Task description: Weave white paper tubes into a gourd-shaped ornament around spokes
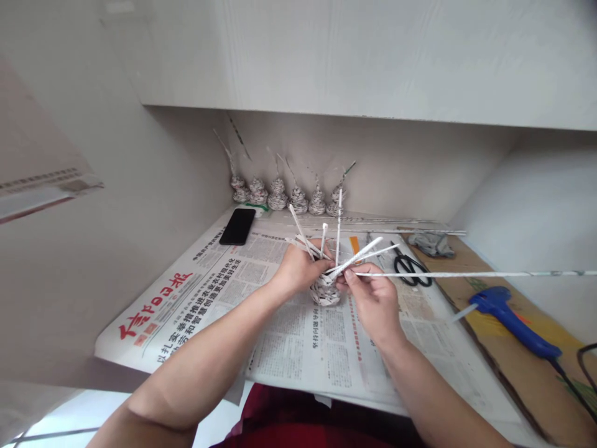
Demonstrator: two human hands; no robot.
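Observation:
A small round piece woven from rolled newspaper (325, 292) is between my hands, with several paper sticks (339, 230) fanning up and outward from its top. My left hand (302, 264) grips its left side, the thumb pressed across the rim and the other fingers partly hidden behind the sticks. On the right, my right hand (373, 295) pinches a long rolled paper strand (466, 274) at the rim. That strand runs out level past the right edge of the view.
Newspaper (284, 348) covers the table. Several finished woven gourds (278, 195) line the back wall, near a black phone (237, 226). To the right are black scissors (413, 269), a blue glue gun (517, 320) on cardboard (454, 289), and a grey cloth (433, 244). A shelf hangs overhead.

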